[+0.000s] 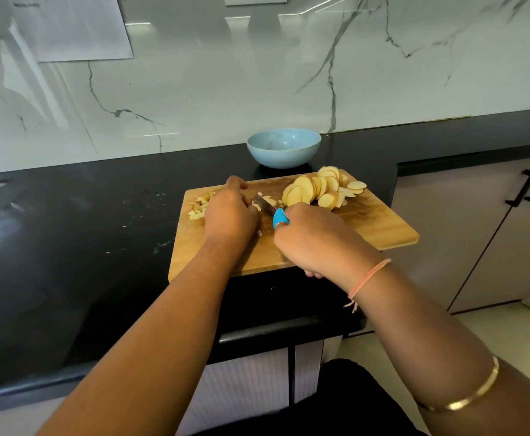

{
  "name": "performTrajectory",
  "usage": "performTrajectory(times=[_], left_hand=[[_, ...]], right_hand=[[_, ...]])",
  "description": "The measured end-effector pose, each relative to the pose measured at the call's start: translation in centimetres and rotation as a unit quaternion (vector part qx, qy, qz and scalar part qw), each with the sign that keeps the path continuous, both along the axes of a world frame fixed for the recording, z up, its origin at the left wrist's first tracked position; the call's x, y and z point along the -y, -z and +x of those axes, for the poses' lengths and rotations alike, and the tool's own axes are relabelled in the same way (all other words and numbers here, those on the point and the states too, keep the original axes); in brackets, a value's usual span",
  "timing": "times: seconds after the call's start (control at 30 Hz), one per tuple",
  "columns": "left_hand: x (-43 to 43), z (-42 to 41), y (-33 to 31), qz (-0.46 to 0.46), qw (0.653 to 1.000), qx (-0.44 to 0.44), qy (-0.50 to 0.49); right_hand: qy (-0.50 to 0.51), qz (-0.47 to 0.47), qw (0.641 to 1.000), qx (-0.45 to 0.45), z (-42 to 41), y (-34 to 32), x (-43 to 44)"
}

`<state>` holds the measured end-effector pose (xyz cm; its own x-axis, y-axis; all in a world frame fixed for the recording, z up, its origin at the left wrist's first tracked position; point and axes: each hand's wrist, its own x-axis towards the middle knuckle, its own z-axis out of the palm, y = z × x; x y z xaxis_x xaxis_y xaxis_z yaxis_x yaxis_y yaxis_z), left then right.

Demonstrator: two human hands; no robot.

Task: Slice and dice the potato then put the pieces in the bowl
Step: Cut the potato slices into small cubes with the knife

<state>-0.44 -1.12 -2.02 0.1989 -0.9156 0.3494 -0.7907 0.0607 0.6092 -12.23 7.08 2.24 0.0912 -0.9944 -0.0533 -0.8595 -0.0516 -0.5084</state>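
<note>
Pale potato strips point(268, 200) are being pinned by the curled left hand point(230, 212), beside the right hand's point(314, 242) gripped blue-handled knife point(280, 218).

**Arms.** Both bare forearms rise from the lower edge, the left from the lower left and the right from the lower right. They converge over the near half of the cutting board point(383, 228).

**Left hand** point(230, 212). It lies palm down, knuckles up, with a straight wrist, toward the board's left edge. The fingers bend downward, and their tips and whatever lies under them are hidden.

**Right hand** point(314, 243). Its back faces up above the board's near edge. The fingers wrap the handle of the knife point(271, 210), whose blade points away and leftward, ending just beside the left hand's fingers.

**Wrists.** The right wrist bears a thread bracelet point(369, 278). A gold bangle point(465, 401) sits higher on that forearm.
</note>
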Motion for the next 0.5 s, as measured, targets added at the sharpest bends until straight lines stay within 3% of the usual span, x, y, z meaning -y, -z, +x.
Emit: performTrajectory(times=[0.3, 0.5], left_hand=[[0.2, 0.0, 0.0, 0.0, 1.0, -0.001, 0.018], [0.3, 0.1, -0.1, 0.005, 1.0, -0.01, 0.005]], right_hand=[[0.003, 0.04, 0.999, 0.031, 1.4, 0.4, 1.1], [-0.023, 0.037, 0.999, -0.025, -0.3, -0.9, -0.7]])
